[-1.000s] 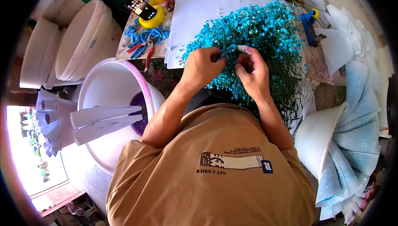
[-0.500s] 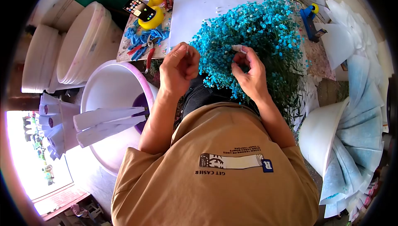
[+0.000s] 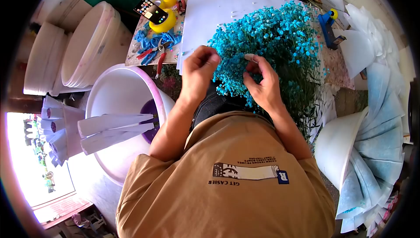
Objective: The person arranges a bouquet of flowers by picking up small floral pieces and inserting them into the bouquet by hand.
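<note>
A big bunch of blue baby's breath (image 3: 280, 32) lies over the near side of the table and hangs toward my lap, its green stems trailing to the right. My left hand (image 3: 199, 69) is at the bunch's left edge, thumb and fingertips pinched together; anything between them is too small to make out. Against the near blossoms, my right hand (image 3: 264, 83) curls its fingers and thumb around some sprigs. A pale wrap covers one of its fingertips. The flowers partly hide what the right fingertips grip.
White paper sheets (image 3: 203, 15) lie under the bunch. Pruning shears (image 3: 161, 56), blue strips (image 3: 148, 41) and a phone (image 3: 151, 10) on a yellow tape roll are at left. A blue tape dispenser (image 3: 328, 28) stands right. Large white buckets (image 3: 127, 74) flank me.
My left hand has moved right, closer to the blossoms, and its fingers have turned toward them. The right hand stays at nearly the same place in the bunch. The view has shifted slightly.
</note>
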